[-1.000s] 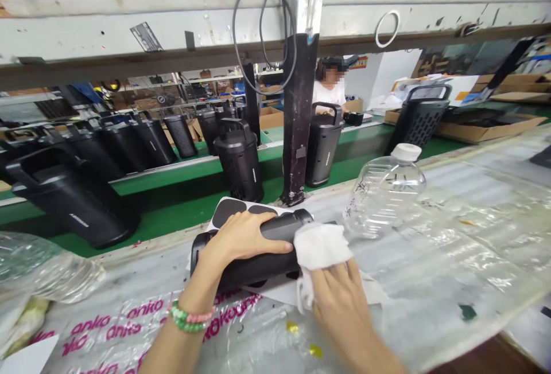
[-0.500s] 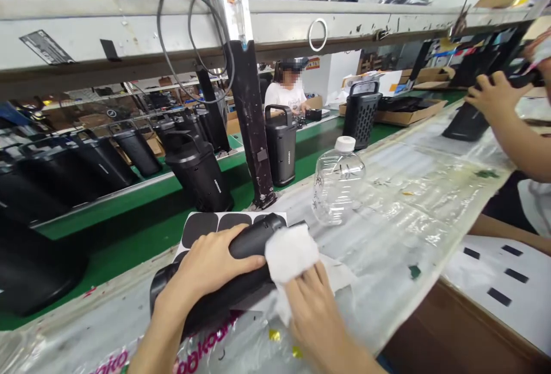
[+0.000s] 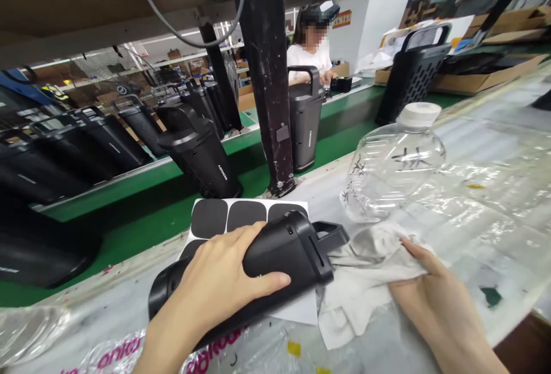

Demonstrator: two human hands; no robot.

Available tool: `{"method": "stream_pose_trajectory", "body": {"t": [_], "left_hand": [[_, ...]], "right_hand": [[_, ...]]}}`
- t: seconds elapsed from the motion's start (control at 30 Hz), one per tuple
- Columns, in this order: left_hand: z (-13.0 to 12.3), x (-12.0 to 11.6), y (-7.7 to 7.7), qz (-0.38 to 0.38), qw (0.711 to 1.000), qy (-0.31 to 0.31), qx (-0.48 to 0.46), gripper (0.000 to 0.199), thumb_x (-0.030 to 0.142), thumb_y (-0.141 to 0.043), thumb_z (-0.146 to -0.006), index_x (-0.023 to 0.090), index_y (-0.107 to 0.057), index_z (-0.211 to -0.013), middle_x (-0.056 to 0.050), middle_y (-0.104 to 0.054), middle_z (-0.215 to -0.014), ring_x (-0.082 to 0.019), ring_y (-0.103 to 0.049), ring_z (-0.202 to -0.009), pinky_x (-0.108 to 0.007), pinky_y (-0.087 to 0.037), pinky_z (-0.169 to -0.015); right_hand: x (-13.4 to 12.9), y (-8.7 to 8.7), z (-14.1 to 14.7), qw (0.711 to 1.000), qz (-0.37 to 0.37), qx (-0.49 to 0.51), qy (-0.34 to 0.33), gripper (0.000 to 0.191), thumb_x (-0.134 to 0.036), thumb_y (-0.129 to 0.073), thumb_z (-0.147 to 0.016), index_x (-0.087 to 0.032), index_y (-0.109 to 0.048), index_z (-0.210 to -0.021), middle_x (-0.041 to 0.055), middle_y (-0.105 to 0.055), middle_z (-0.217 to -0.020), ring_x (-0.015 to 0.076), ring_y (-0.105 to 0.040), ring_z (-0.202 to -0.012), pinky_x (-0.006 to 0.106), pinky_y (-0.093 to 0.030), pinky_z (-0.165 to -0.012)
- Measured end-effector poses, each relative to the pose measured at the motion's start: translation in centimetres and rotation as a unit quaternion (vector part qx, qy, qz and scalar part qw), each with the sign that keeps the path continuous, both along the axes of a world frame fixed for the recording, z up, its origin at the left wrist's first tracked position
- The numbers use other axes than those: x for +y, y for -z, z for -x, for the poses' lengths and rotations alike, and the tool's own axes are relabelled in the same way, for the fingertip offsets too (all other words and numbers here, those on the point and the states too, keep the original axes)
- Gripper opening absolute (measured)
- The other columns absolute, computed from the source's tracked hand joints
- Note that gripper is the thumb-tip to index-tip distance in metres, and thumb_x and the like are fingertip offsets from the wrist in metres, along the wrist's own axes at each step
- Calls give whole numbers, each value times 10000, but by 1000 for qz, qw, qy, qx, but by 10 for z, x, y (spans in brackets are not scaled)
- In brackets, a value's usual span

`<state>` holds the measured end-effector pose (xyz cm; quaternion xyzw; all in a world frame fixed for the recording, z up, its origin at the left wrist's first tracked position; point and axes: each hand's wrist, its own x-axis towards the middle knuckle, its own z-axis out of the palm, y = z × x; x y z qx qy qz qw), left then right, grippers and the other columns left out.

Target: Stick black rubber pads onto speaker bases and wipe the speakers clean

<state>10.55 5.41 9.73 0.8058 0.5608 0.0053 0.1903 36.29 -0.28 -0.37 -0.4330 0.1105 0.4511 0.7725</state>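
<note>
Between six and seven o'clock, the black device (image 3: 275,248) is laid on its side and gripped by the left hand (image 3: 215,276), presumably against rolling; near four, the white cloth (image 3: 361,288) is held by the right hand (image 3: 434,305).

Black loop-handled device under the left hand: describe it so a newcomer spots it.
Find the whitish plastic-covered workbench beside the long green surface. There, a bare left hand holds the black loop-handled device. Unlike the similar black devices standing on the green surface, it lies on its side.
</note>
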Motion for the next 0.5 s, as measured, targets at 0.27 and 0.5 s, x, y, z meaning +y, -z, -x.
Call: {"method": "stream_pose_trajectory", "body": {"t": [0.27, 0.5], "left_hand": [[4, 6, 2, -15, 1000, 10, 19, 695, 623, -635, -780, 365, -492, -1410, 12, -579, -1413, -332, -574, -1243, -534, -464, -1032], [-12, -56, 40, -276, 946, 113, 126, 753, 476, -698, -779, 160, -505, -1435, -228, -562, -1391, -471, -595, -1188, -638, -513, -915]], "right_hand": [[0, -3, -7, 999, 17, 40, -3, 374, -90, -435, -878, -170, -702, -1126, 63, -721, -1053, 169, -703, -924, 246, -613, -816], [-10, 14, -3, 980, 46, -138, -133, 299, -264, -692, -737, -233, -731, -1033, 12, -733, -1068, 264, -656, -1110, 350, -599, -902]]}}
